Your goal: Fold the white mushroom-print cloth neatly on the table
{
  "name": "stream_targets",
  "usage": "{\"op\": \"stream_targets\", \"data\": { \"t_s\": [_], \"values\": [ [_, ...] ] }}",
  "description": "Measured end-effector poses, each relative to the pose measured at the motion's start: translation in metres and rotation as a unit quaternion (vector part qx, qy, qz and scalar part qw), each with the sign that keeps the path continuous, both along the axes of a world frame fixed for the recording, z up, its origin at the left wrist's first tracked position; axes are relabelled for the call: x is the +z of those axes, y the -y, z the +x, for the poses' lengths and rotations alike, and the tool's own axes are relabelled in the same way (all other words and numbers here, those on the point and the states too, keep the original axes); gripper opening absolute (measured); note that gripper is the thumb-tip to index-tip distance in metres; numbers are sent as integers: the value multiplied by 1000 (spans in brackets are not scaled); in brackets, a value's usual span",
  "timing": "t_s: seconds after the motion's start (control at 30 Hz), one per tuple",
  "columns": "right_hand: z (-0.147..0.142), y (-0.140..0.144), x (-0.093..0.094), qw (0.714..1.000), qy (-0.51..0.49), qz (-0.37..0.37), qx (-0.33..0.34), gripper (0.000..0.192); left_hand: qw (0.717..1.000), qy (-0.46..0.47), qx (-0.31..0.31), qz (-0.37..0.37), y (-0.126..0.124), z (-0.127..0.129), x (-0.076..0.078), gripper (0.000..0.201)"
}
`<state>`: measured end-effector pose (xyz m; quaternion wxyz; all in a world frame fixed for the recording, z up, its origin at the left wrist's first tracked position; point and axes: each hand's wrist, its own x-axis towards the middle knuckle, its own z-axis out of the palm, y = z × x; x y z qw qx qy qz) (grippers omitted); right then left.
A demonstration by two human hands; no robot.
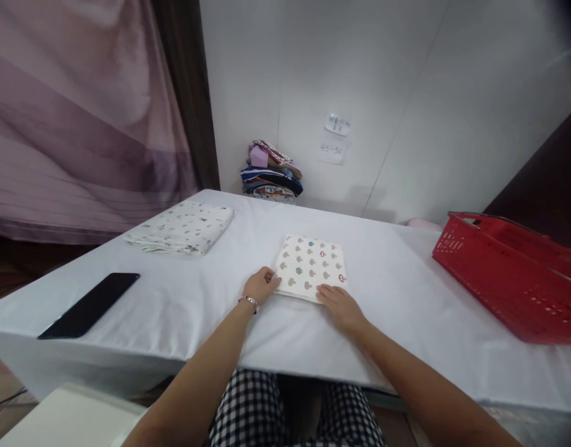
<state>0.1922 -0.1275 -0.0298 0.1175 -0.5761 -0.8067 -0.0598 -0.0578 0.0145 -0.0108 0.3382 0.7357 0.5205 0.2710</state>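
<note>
1. Table [183,310]: covered in white cloth; near edge runs across the lower view.
2. Folded cloth [311,267]: white with small grey and coloured prints, folded into a flat square. Lies at the middle of the table, nearer the near edge than the far one.
3. Left hand [260,287]: fingers curled loosely together at the cloth's near left corner, fingertips touching its edge. Not clamped on it. A bracelet [251,302] sits at the wrist.
4. Right hand [339,304]: flat, palm down, fingers together, tips resting on the cloth's near right edge. Nothing gripped.
5. Second cloth [183,226]: white, printed, folded thicker; near the far left corner, well apart from both hands.
6. Phone [90,304]: black, face up, lying flat near the left edge.
7. Basket [513,273]: red plastic, perforated walls, at the right edge; contents cannot be told.
8. Stack of clothes [271,174]: mixed colours, at the far edge against the wall.
9. Two paper notes [334,139]: stuck on the wall above the far edge.
</note>
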Motion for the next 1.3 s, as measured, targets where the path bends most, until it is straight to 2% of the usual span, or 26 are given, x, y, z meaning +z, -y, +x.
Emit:
{"op": "stream_targets", "data": {
  "t_s": [0.07,0.1,0.17,0.2,0.27,0.33,0.4,0.53,0.67,0.73,0.8,0.93,1.07,1.3],
  "values": [
    [36,5,3,1000,-6,-10,-15,51,997,0,-74,-10,15,6,0,21],
    [55,9,6,999,-9,-12,-51,49,992,0,-126,-14,23,10,0,21],
    [90,17,12,984,-16,-1,-178,45,978,-8,-206,-12,35,16,-2,20],
    [102,21,15,976,-27,0,-216,45,974,-8,-225,-8,39,19,-2,20],
    [111,25,20,964,-57,39,-258,44,976,1,-217,2,41,22,-4,21],
    [98,25,24,963,-84,82,-241,42,981,8,-192,11,39,23,-6,21],
    [69,19,28,973,-102,96,-185,40,984,8,-175,14,36,23,-6,21],
    [-3,1,36,987,-127,71,-66,37,987,5,-163,1,36,22,-7,23],
    [-47,-10,30,994,-103,-5,-43,42,989,18,-149,-3,36,21,-10,20],
    [-54,-9,21,995,-85,-19,-42,47,991,28,-129,-3,32,21,-13,17],
    [-54,-5,12,996,-76,-12,-32,50,997,17,-75,0,25,20,-16,14],
    [-49,2,4,997,-77,2,-12,52,996,-40,54,60,-5,22,-18,38],
    [-49,2,5,996,-86,14,-19,50,986,-70,56,143,-44,29,-14,54],
    [-49,-3,-1,994,-99,34,-12,48,982,-121,16,145,-97,45,-12,59]
  ]
}}
